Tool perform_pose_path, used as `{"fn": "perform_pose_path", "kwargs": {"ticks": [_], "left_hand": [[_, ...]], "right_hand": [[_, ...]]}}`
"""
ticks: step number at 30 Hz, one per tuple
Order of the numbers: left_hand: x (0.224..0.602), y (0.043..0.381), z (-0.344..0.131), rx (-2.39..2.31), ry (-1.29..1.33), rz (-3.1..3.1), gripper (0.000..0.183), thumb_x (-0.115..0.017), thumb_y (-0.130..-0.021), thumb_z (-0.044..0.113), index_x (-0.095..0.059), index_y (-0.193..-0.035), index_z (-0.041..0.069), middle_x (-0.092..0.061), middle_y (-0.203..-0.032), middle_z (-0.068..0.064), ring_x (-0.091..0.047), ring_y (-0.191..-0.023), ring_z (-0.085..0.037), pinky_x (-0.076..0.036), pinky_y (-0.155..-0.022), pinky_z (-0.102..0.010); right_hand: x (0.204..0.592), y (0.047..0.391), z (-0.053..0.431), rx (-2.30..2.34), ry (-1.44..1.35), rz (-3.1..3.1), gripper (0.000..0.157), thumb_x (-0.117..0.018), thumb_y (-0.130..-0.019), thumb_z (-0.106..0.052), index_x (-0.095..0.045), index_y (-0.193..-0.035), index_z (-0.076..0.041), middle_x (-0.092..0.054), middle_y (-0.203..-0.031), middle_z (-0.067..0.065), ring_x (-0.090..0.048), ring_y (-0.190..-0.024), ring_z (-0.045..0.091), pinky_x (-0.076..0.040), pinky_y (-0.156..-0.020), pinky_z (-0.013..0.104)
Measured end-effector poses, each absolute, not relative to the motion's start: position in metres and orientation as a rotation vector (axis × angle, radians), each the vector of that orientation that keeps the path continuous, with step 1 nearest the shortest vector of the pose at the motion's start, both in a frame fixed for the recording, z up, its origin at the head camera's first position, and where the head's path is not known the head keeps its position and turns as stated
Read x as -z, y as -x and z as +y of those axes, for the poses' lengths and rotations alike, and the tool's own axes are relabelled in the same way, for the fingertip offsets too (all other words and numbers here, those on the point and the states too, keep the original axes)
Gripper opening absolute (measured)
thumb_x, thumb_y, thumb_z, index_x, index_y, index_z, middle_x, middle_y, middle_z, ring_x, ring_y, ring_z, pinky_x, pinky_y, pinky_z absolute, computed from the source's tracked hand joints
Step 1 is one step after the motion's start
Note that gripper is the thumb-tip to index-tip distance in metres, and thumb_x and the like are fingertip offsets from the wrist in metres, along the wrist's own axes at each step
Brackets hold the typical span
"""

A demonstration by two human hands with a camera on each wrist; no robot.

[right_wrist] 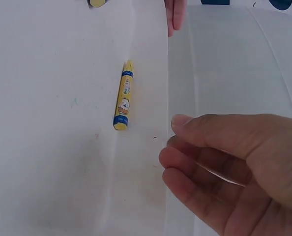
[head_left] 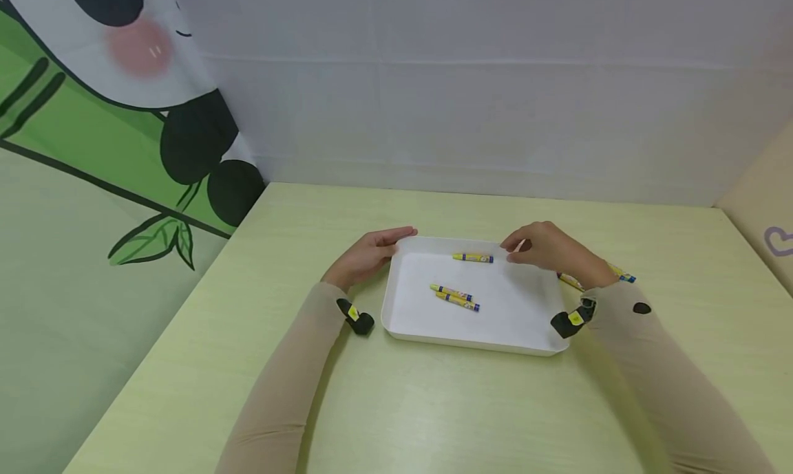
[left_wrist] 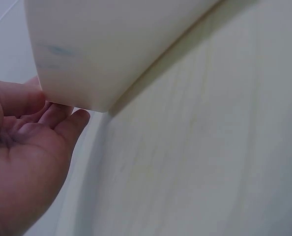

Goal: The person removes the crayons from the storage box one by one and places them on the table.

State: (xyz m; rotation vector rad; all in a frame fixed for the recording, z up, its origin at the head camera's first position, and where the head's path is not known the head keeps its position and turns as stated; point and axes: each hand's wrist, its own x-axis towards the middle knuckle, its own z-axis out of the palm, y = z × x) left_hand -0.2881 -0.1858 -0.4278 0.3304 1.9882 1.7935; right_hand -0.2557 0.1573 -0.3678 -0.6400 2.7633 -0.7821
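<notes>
A shallow white tray sits on the table in front of me. In the head view, one yellow crayon lies along its back side, and a pair of yellow crayons lies side by side near the middle. My left hand holds the tray's back left corner; in the left wrist view its thumb and fingers are at the tray wall. Over the back right rim hovers my right hand, fingers loosely bent and nothing between them. The back crayon is beside it in the right wrist view.
More yellow crayons lie on the pale wooden table right of the tray, partly hidden behind the right wrist. White cloth hangs along the table's back edge. A printed panel borders the left side.
</notes>
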Motion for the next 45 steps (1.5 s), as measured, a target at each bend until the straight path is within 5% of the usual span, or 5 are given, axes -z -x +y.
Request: {"fn": "perform_pose_path", "kwargs": {"ticks": [27, 45], "left_hand": [[0.427, 0.286, -0.188, -1.776, -0.331, 1.99, 0.048, -0.035, -0.101, -0.002, -0.042, -0.146, 0.014, -0.038, -0.153, 0.001, -0.032, -0.143, -0.016, -0.03, -0.116, -0.037], [0.426, 0.286, -0.19, -1.76, -0.327, 2.008, 0.048, -0.036, -0.101, -0.001, -0.044, -0.146, 0.015, -0.04, -0.152, 0.002, -0.033, -0.142, -0.015, -0.031, -0.116, -0.037]], "right_hand": [[0.393, 0.257, 0.128, 0.655, 0.628, 2.725, 0.034, -0.063, -0.091, -0.005, -0.063, -0.124, 0.0, -0.053, -0.138, 0.021, -0.063, -0.102, 0.029, -0.054, -0.08, 0.037], [0.399, 0.253, 0.12, 0.597, 0.703, 2.781, 0.023, -0.062, -0.091, -0.004, -0.069, -0.112, 0.002, -0.066, -0.106, 0.015, -0.062, -0.094, 0.025, -0.053, -0.081, 0.039]]}}
